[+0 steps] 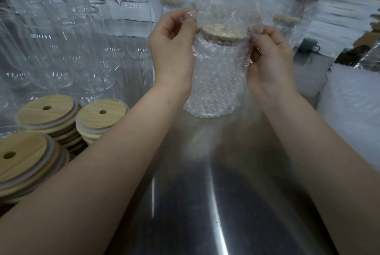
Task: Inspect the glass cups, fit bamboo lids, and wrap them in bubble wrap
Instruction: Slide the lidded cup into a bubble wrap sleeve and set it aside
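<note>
A glass cup with a bamboo lid (223, 32) stands upright inside a bubble wrap bag (216, 82) on the steel table (205, 193). My left hand (172, 49) pinches the bag's upper left edge. My right hand (271, 59) pinches the upper right edge beside the lid. The bag's open top rises above the lid. Several bare glass cups (82, 45) crowd the left and back. Stacks of bamboo lids (47, 114) with straw holes lie at the front left.
Wrapped, lidded cups (285, 18) stand behind the bag at the back. A pile of bubble wrap bags (353, 106) lies at the right. White folded stacks (345, 18) and a small dark mug (308, 45) are at the back right, with cardboard boxes behind.
</note>
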Demonstrator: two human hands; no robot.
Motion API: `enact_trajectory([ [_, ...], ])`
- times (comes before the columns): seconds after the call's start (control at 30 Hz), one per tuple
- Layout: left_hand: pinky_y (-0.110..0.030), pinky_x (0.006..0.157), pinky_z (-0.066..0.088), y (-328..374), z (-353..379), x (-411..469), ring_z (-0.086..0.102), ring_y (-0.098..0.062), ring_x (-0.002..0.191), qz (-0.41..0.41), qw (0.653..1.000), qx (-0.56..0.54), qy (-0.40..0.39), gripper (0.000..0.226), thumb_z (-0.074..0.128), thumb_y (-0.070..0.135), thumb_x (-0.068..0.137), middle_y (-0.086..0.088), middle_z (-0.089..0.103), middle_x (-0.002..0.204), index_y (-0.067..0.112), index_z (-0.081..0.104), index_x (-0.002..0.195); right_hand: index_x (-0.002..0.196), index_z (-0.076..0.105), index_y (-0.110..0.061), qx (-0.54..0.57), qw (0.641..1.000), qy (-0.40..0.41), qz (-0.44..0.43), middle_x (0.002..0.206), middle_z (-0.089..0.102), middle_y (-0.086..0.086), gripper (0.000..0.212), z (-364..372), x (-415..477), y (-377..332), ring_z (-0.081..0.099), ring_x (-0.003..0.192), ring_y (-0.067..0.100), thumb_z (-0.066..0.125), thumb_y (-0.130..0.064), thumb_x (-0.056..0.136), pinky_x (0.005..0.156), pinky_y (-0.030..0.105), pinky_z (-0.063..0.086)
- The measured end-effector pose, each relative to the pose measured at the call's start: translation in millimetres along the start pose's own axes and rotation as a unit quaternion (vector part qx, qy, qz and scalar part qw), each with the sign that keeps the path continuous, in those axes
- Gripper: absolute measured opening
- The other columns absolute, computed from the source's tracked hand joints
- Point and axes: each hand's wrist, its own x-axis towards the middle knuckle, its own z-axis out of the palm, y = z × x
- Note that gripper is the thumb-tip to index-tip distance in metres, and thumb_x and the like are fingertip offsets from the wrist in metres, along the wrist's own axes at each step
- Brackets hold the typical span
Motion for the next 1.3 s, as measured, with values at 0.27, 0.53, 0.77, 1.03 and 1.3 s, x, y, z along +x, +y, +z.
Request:
enact_trajectory([
  [0.27,-0.022,0.056,0.036,2,-1,3,0.042,-0.008,0.058,0.066,0.996,0.052,0.012,0.027,0.060,0.007,0.095,0.007,0.050,0.060,0.012,0.058,0.068,0.060,0.064,-0.019,0.003,1.000,0.007,-0.003,0.058,0.060,-0.007,0.044,2,-1,0,0.051,0.053,0.004,0.052,0.010,0.092,0.051,0.016,0.042],
  [0.53,-0.033,0.067,0.036,2,-4,-2,0.042,-0.021,0.073,0.065,0.997,0.027,-0.018,0.026,0.050,0.023,0.099,-0.012,0.045,0.078,0.011,0.059,0.076,0.053,0.067,-0.021,-0.035,0.999,-0.003,-0.009,0.059,0.059,-0.007,0.051,0,-2,2,0.048,0.052,0.006,0.051,0.009,0.092,0.049,0.019,0.035],
  [0.77,-0.014,0.070,0.041,-2,-11,-1,0.048,-0.006,0.075,0.068,0.988,0.065,-0.120,0.023,0.063,0.005,0.084,-0.001,0.060,0.087,0.006,0.066,0.106,0.052,0.068,-0.022,-0.047,0.999,-0.002,-0.011,0.059,0.060,-0.009,0.053,1,-2,2,0.050,0.052,0.005,0.050,0.009,0.091,0.050,0.020,0.037],
  [1.03,-0.019,0.064,0.040,-5,-8,9,0.048,-0.007,0.068,0.080,0.993,0.035,-0.077,0.026,0.058,-0.007,0.090,0.005,0.066,0.082,0.017,0.070,0.088,0.065,0.061,-0.018,-0.028,1.000,0.008,-0.003,0.057,0.062,-0.009,0.039,3,-6,-1,0.050,0.047,0.004,0.051,0.008,0.093,0.047,0.017,0.038],
  [1.3,-0.019,0.060,0.035,-17,-10,11,0.048,-0.008,0.064,-0.032,0.993,-0.078,-0.077,0.042,0.041,-0.023,0.082,0.005,0.055,0.068,0.013,0.053,0.064,0.071,0.055,-0.014,-0.009,0.999,0.030,0.022,0.056,0.059,-0.007,0.034,5,-9,1,0.051,0.048,0.005,0.047,0.011,0.093,0.046,0.018,0.038],
])
